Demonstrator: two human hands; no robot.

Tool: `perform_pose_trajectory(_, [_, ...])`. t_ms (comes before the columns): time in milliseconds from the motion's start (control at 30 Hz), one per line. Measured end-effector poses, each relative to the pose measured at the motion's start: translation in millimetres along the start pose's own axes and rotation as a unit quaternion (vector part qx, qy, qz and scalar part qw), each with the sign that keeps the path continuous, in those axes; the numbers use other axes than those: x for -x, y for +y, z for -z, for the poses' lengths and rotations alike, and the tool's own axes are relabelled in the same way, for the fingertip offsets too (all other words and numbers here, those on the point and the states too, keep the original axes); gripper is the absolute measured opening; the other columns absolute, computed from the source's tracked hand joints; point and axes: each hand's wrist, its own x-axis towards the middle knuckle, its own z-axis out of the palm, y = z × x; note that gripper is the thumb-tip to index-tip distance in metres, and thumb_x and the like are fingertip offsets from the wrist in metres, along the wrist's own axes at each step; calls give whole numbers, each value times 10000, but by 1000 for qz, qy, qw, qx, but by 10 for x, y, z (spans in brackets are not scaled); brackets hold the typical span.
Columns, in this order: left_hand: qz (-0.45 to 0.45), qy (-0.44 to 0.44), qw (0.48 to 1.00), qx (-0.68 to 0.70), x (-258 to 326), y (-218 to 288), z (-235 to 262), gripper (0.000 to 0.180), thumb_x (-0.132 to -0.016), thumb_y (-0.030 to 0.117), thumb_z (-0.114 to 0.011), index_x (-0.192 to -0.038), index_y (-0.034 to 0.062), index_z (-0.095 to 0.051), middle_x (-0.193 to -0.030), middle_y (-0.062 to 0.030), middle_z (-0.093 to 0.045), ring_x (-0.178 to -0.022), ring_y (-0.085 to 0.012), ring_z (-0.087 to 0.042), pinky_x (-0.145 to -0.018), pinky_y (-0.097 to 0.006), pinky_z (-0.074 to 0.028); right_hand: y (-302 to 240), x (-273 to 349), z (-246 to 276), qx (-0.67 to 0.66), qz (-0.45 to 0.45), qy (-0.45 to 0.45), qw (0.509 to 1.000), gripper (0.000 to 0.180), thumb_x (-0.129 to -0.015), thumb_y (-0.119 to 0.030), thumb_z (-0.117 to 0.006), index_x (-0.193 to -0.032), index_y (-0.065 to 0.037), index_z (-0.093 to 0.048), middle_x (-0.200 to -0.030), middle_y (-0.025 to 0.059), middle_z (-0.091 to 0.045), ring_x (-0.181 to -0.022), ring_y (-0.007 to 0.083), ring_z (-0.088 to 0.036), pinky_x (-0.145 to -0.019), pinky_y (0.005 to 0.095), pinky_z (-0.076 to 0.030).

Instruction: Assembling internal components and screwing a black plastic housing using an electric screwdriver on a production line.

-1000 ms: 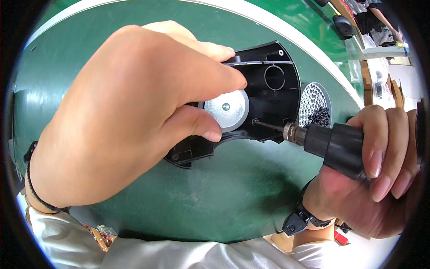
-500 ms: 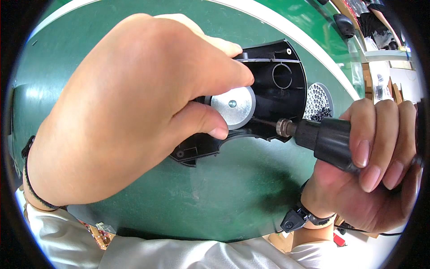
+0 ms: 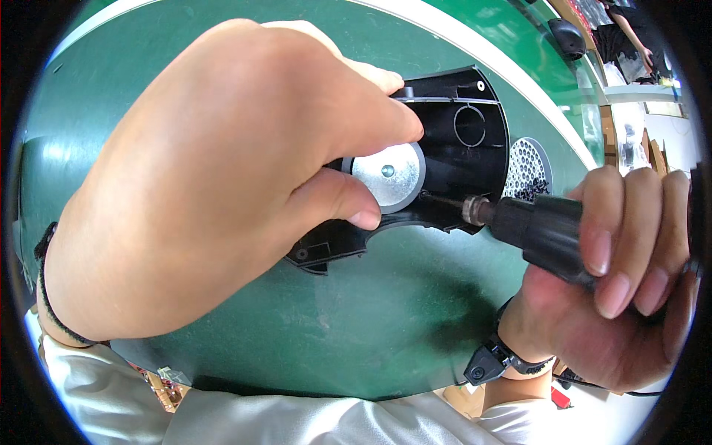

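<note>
A black curved plastic housing (image 3: 463, 174) lies on the green table, its hollow side up. Seated inside it is a round silver metal disc (image 3: 397, 185) with a small centre stud. My left hand (image 3: 237, 170) grips the housing, thumb and a finger on either side of the disc and another fingertip at the far rim. In my right hand (image 3: 615, 282) is a black electric screwdriver (image 3: 541, 230), fingers wrapped round its body. Its thin bit points left into the housing, the tip beside the disc's lower right edge. Whether a screw sits under the tip cannot be made out.
Just behind the screwdriver, a round dish (image 3: 523, 163) with a perforated pattern holds several small dark screws (image 3: 532, 190). The green table (image 3: 356, 319) has a pale curved edge at the back. At the far upper right, another person (image 3: 630, 41) is partly visible near a black rounded object (image 3: 567, 38).
The housing, my left hand and the screwdriver have shifted very slightly to the right. My grips stay the same. In the background, the other person's arm has moved.
</note>
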Motion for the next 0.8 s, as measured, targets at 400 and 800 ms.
perform_pose_trajectory(400, [-18, 47, 997, 66, 2, -73, -169, 468, -583, 56, -799, -1037, -14, -709, -1131, -206, -710, -887, -390, -607, -836, -413, -469, 126, -32, -52, 11, -2, -23, 1000, 192, -867, -63, -635, -800, -123, -465, -748, -5, -472, -590, 88, -496, -666, 278, -389])
perform_pose_trajectory(800, [-24, 41, 997, 54, -3, -77, -216, 476, -560, 36, -803, -1026, -17, -716, -1088, -243, -702, -902, -405, -612, -846, -423, -480, 92, 49, 96, 30, 4, -50, 998, 163, -923, -111, -555, -801, -124, -447, -766, 10, -467, -616, 106, -483, -686, 307, -388])
